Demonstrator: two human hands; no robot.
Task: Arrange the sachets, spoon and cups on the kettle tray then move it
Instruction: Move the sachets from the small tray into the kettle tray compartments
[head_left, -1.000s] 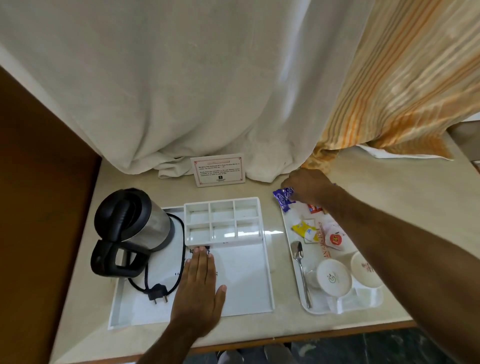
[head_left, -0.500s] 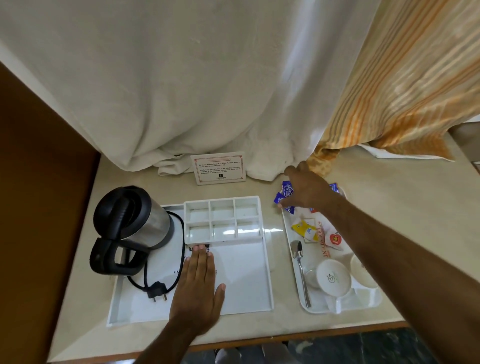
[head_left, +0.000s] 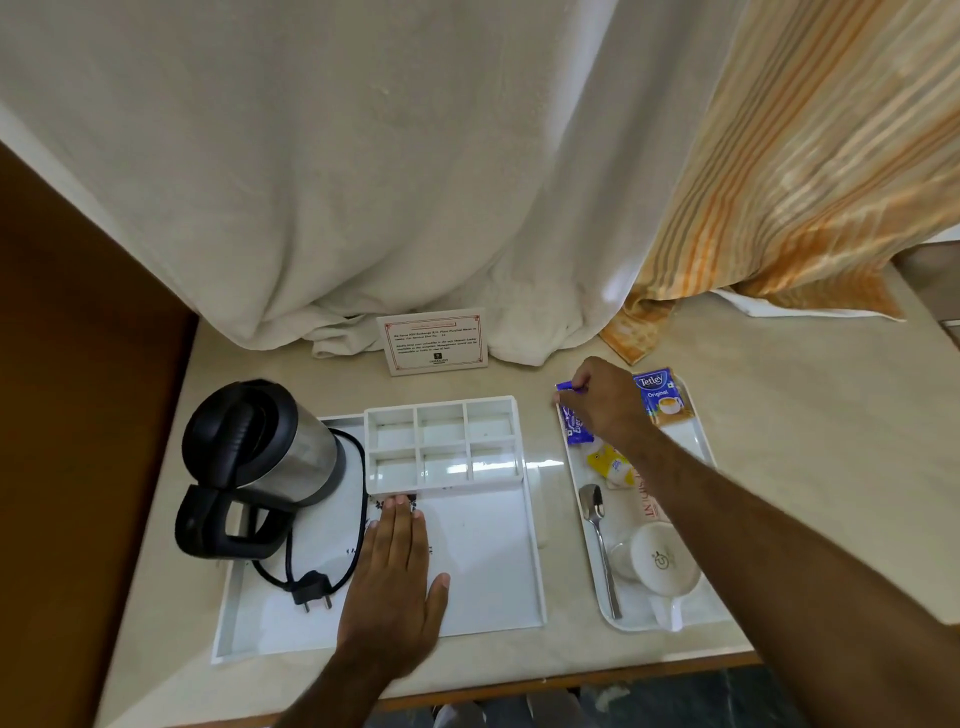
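A pale table (head_left: 779, 415) carries the white kettle tray (head_left: 483, 571). The left hand (head_left: 395, 587) lies flat and spread on its bare floor, holding nothing. Right of that tray, on the small tray (head_left: 696, 441), the spoon (head_left: 600, 545) and cup (head_left: 665, 558) sit nearest. Farther back the right hand (head_left: 602, 405) pinches a purple sachet (head_left: 574, 423), its long axis running away from the person; the empty compartments (head_left: 441, 441) lie to its left.

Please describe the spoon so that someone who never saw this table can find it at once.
Two white trays lie on the table; take the narrow tray on the right. Along its left edge lies the spoon, bowl pointing away. It is the only metal thing there, beside an upside-down white cup.
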